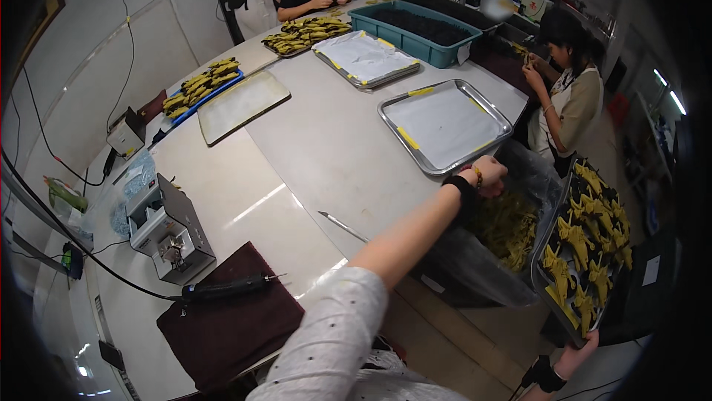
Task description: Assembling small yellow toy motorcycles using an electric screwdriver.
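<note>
1. Metal tray of yellow-and-black pieces — beyond the table's right edge, tilted, its near end grasped by the right hand.
2. Left hand: fingers curled above yellow pieces in a plastic liner — cannot tell whether it grips anything.
3. Paper-lined tray at that edge, just beside the left hand.
4. Leftward, a broad stretch of table reaches the grey machine.

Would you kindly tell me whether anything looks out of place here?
Mildly, yes: a slim pointed tool lies loose on the bare tabletop beside the left forearm, whereas the black handheld tool rests on a dark red cloth.
</note>
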`<state>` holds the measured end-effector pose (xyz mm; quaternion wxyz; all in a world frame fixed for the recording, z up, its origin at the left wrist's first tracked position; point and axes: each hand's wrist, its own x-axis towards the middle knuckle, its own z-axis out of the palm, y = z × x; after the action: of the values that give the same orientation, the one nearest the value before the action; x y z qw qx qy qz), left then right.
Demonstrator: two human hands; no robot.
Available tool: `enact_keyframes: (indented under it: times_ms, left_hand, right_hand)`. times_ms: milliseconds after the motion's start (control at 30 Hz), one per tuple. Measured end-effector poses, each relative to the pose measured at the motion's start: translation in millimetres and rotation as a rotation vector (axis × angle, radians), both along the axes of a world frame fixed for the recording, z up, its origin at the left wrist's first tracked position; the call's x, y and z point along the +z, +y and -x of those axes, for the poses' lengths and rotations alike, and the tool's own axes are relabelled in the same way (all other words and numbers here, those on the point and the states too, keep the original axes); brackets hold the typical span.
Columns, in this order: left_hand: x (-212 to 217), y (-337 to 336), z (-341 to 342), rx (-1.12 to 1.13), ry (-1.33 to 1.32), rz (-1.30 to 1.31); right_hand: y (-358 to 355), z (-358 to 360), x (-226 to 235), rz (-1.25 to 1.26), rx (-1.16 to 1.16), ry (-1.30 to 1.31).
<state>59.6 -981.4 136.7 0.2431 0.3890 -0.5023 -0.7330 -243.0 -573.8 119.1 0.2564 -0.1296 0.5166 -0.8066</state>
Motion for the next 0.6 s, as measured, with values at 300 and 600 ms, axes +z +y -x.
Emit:
enact_keyframes:
  times_ms: [300,600]
  left_hand:
    - [21.2,131.0,-213.8,-0.584,-1.336,0.647]
    - [-16.1,144.9,-234.2,-0.292,-1.184,1.046]
  right_hand:
    - [-15.6,-18.9,-7.5,0.074,0.282,0.142]
    - [-40.5,-62.5,-3.0,-0.065,0.156,0.739]
